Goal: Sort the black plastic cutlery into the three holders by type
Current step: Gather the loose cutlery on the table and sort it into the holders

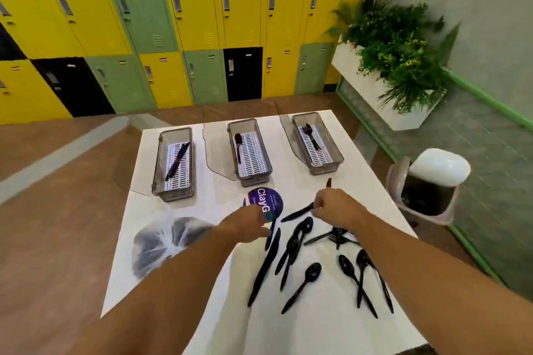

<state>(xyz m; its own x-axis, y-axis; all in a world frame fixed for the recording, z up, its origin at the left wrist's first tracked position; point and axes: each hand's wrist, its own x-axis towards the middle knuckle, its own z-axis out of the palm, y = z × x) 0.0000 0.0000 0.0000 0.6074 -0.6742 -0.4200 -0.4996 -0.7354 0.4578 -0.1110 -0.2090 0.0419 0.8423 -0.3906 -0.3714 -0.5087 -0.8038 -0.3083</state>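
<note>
Nearest the camera, loose black spoons [301, 287] lie scattered on the white tabletop [317, 331], their oval bowls glossy and their thin handles crossing at odd angles, which suggests they were tipped out in a heap rather than laid down. Just beyond them a long knife [265, 265] lies aslant, and a small tangle of forks [337, 236] sits beside the right forearm.

The left hand [245, 225] hovers low over the top of the pile, fingers curled loosely downward; whether it pinches anything I cannot tell, as motion blur hides the fingertips. The right hand [336, 207] is closed in a pinch on what looks like a knife [297, 213] that pokes out toward the left; a second dark tip [329, 182] rises above the knuckles, so it may grip two pieces. Gathering like pieces before carrying them probably explains the hold.

To the left rests a clear crinkled plastic bag [164, 242] with more dark cutlery inside. A round purple sticker [266, 201] lies on the table between the hands and the holders.

Farther back stand three smoky translucent rectangular holders with white slotted bases, spaced apart in a row: the left holder [157, 164] has a knife, the middle holder [261, 150] a spoon, the right holder [334, 150] a fork. Each single piece likely marks the type. Most cutlery remains unsorted.
</note>
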